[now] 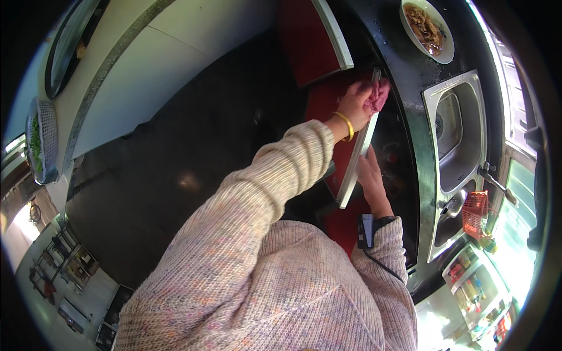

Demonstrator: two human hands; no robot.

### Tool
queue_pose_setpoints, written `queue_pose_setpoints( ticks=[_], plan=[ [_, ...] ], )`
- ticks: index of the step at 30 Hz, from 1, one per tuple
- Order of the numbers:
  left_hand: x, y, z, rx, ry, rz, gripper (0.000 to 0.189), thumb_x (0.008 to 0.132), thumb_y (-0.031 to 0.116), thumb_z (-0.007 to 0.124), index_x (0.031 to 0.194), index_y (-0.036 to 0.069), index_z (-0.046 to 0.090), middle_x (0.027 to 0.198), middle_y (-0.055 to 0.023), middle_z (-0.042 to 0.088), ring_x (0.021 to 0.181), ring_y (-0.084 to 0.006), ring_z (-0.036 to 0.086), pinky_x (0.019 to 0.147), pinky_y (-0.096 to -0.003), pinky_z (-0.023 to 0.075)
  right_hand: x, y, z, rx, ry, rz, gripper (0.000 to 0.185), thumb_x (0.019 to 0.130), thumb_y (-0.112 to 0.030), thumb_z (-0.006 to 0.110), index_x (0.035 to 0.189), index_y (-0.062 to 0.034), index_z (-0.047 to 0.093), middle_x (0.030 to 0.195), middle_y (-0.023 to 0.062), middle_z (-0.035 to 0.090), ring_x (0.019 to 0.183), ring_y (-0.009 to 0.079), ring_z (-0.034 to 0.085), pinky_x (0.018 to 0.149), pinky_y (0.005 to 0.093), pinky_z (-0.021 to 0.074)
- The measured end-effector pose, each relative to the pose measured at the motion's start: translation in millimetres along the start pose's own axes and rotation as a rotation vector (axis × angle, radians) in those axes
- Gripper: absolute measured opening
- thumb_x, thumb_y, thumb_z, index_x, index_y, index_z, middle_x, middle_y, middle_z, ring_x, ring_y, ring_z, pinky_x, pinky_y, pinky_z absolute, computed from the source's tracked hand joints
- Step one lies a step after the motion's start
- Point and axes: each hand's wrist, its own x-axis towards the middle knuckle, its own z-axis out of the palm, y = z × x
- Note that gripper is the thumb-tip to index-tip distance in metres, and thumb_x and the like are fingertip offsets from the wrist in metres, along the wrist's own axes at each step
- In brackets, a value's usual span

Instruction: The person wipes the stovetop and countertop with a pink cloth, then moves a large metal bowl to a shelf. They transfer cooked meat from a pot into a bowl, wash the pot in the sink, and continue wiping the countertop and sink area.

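A red cabinet door (340, 151) with a pale metal edge strip (362, 147) stands swung out below the counter. My left hand (356, 103), with a gold bangle (346, 125) at the wrist, presses a bunched pink cloth (378, 95) around that strip near its far end. Lower down the same door, my right hand (372, 173) holds it from the inner side, against the strip; some of its fingers are partly hidden. A small black device (365, 231) with a cable is strapped at the right wrist.
Another red door (307, 44) with a metal edge stands beyond. On the dark countertop (401, 87) are a bowl of food (428, 33), a steel sink (474, 145) with a faucet (496, 180), and a red plastic basket (475, 215). A colander with greens (41, 140) stands at the far left.
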Motion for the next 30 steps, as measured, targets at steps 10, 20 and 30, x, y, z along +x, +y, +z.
queue_pose_setpoints(
  ticks=[10,20,30],
  plan=[
    [-27.7,6.7,-27.1,0.422,-0.341,-0.166,0.017,0.082,0.013,0.053,0.096,0.006,0.060,0.108,-0.0208,0.049,0.088,-0.0411,0.057,0.080,-0.0470,0.0478,8.5,-0.8,9.7,0.083,0.014,0.200,0.044,0.097,-0.023,0.045,0.138,-0.0118,0.037,0.101,0.0019,0.060,0.083,0.0102,0.062,0.068,0.0271,0.0549],
    [-182.4,25.3,-39.3,0.635,-0.783,-0.029,0.017,0.080,0.017,0.055,0.089,0.008,0.066,0.108,-0.0134,0.051,0.095,-0.0297,0.058,0.080,-0.0401,0.0511,6.5,5.8,-2.5,0.066,0.099,0.170,0.042,0.097,-0.025,0.045,0.136,-0.0100,0.041,0.102,0.0009,0.061,0.082,0.0100,0.061,0.069,0.0258,0.0539],
    [-70.7,22.7,-14.3,0.661,-0.397,-0.088,0.037,0.081,0.021,0.058,0.116,0.010,0.050,0.108,-0.0166,0.049,0.095,-0.0332,0.056,0.073,-0.0412,0.0520,1.8,10.8,6.7,0.088,0.111,0.165,0.038,0.097,-0.030,0.045,0.130,-0.0102,0.047,0.097,-0.0020,0.061,0.077,0.0061,0.060,0.062,0.0206,0.0516]
  ],
)
